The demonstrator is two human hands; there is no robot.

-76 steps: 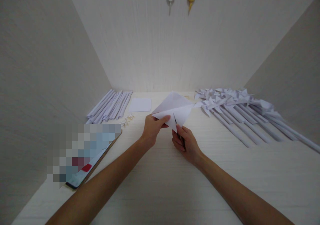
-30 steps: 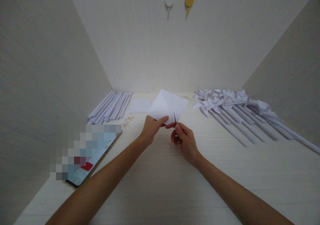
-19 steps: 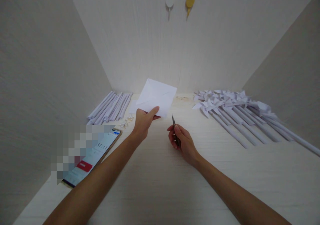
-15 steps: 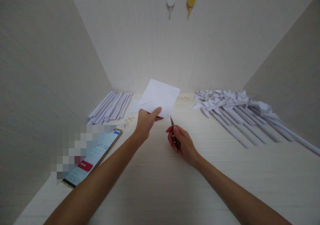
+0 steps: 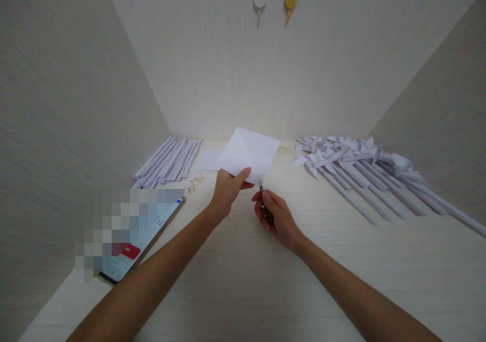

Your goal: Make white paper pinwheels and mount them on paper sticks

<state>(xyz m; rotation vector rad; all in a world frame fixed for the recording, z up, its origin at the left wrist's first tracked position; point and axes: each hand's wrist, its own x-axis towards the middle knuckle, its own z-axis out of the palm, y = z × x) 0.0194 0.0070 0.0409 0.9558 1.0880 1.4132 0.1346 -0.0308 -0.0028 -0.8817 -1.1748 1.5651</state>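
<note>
Centre of frame: creased white paper square [image 5: 248, 152] pinched near its lower edge by the left hand [image 5: 227, 190], thumb on top, most of the sheet fanning up beyond the grip. Right hand [image 5: 279, 214] curled round a dark-handled cutting tool [image 5: 267, 215], its tip at the sheet's lower corner; scissors or knife, cannot tell. Flat sheet [image 5: 208, 160] behind partly covered. Phone [image 5: 152, 235], lower left, partly pixelated. Both forearms cut off below.
</note>
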